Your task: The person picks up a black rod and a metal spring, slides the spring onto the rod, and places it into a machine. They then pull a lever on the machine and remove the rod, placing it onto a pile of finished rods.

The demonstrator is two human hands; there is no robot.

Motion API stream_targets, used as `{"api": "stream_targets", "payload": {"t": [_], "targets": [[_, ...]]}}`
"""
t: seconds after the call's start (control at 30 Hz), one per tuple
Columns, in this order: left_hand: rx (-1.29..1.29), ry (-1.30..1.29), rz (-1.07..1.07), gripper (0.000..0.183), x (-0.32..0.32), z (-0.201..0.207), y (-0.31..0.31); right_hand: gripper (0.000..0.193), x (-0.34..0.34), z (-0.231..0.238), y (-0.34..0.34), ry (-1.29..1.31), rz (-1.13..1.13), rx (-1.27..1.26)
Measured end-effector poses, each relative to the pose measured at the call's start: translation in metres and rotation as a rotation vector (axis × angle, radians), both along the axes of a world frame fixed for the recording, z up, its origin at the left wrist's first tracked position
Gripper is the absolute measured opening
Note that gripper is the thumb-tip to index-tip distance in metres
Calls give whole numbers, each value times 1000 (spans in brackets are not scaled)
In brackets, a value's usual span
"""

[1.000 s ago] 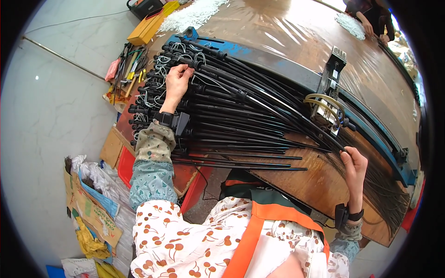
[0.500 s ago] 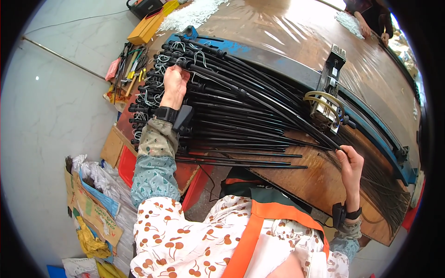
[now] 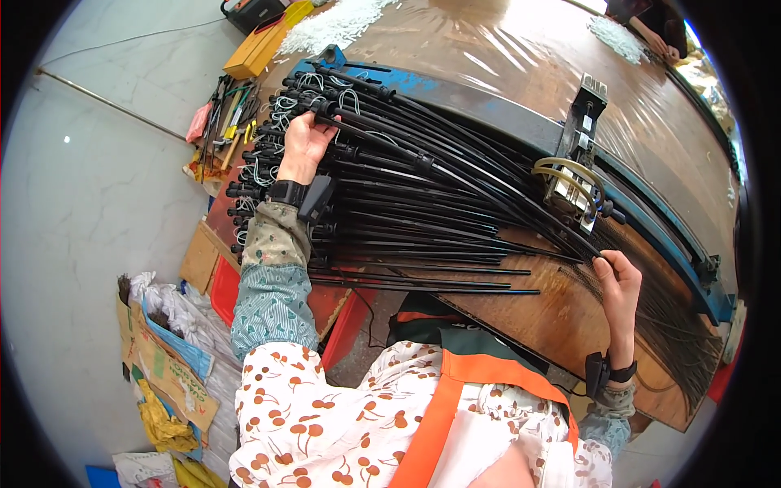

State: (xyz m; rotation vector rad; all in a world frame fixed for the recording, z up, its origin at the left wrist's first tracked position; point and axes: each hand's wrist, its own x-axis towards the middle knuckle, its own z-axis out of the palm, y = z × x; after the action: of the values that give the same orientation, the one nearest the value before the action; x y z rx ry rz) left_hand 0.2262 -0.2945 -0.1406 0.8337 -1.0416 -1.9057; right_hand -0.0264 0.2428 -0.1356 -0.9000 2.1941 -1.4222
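A long, slim black rod [image 3: 455, 173] stretches between my two hands, across the top of a pile of similar black rods [image 3: 407, 218]. At its thicker end, my left hand [image 3: 307, 145] is closed around it, beside several black end caps with grey cord loops [image 3: 268, 171]. The thin end lies pinched between the thumb and fingers of my right hand [image 3: 620, 285], over the wooden table [image 3: 504, 305]. The rod passes just in front of a metal clamp device [image 3: 573, 191] with curved tan hoses.
A blue metal beam [image 3: 472, 102] runs behind the pile. Thin dark wires [image 3: 667, 342] lie at right. Small white pieces [image 3: 342, 24] are heaped at the back, near a yellow box [image 3: 254, 55]. Hand tools [image 3: 232, 114] lie at left. Another person's hands [image 3: 659, 45] are at the far right.
My left hand has shifted slightly left with the rod's thick end, and its fingers have turned a little. My right hand stays almost in place. The other person's hands have moved.
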Motion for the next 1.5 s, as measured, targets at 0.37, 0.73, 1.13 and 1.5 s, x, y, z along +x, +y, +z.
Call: {"api": "stream_targets", "payload": {"t": [0.37,0.73,1.13,1.5], "targets": [[-1633,-1009,685,50,12,50,42,14,5,-12,-6,297,15,-29],[-2126,-319,-812,25,-179,82,313,44,-20,6,-4,889,-113,-284],[-2283,-162,-901,44,-293,108,348,42,-130,-32,196,948,-546,98],[-2182,-302,-1130,44,-310,105,367,65,-94,-11,194,957,-508,201]]}}
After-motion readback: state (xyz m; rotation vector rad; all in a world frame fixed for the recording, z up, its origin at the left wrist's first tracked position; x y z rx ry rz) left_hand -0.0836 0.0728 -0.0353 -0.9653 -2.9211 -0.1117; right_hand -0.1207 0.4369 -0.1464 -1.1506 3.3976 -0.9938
